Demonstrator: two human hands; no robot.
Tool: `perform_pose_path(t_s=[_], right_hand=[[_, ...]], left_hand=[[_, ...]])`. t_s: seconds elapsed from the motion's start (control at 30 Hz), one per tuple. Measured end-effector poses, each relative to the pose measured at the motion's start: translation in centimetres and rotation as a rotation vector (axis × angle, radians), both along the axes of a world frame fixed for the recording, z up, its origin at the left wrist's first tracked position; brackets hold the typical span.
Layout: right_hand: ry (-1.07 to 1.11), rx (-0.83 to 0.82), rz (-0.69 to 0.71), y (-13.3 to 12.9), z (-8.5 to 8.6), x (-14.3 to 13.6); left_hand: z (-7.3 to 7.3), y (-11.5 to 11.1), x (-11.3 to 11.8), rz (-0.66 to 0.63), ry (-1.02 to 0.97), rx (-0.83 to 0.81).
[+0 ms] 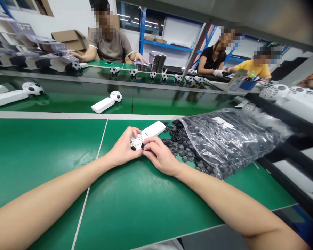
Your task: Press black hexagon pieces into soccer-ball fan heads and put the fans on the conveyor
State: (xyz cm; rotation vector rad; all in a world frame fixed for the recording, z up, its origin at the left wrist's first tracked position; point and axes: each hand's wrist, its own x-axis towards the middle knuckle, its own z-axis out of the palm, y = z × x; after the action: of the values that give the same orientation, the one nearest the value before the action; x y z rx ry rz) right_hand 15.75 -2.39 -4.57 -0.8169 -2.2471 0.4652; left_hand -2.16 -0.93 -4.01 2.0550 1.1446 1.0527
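Here we see both bare hands meeting over one small device at the middle of the green worktable [41,156]. The left hand [123,147] is curled round the football-patterned head [136,142] of a handheld fan [146,135], fingers wrapped over its top and thumb at its near side. The right hand [160,156] rests against the same head from the right, its fingers bent and their tips pressed to the ball-shaped part — so both hands are closed on the fan, neither spread wide. The fan's white handle [153,129] points away from us and to the right, clear of both palms. Just beside the right hand we find loose black pieces [176,142] spilled on the table from the mouth of a clear plastic bag [229,139], which lies on its side and is filled with more of them. Beyond the table's far edge runs a green conveyor belt [67,102] carrying another fan [106,101] and, at the left, a further fan [15,93], both lying flat. On the far side of the line three seated people [111,41] work, with a row of football heads [151,74] before them.
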Motion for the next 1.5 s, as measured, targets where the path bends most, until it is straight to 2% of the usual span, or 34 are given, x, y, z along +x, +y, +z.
perform_pose_path(t_s=[0.37,0.6,0.8,1.07,1.5], right_hand=[[0.015,-0.006,-0.011,0.11,0.22,0.05],[0.001,0.000,-0.007,0.06,0.09,0.13],[0.036,-0.011,-0.006,0.04,0.00,0.02],[0.067,0.043,-0.034,-0.05,0.32,-0.07],[0.075,-0.023,-0.051,-0.03,0.10,-0.09]], left_hand=[[-0.60,-0.02,0.21,0.079,-0.061,0.051],[-0.26,-0.04,0.00,0.047,0.040,0.008],[0.05,0.06,-0.08,0.023,0.159,0.064],[-0.10,0.22,-0.17,0.009,0.181,0.093],[-0.01,0.21,-0.18,0.007,0.179,0.102]])
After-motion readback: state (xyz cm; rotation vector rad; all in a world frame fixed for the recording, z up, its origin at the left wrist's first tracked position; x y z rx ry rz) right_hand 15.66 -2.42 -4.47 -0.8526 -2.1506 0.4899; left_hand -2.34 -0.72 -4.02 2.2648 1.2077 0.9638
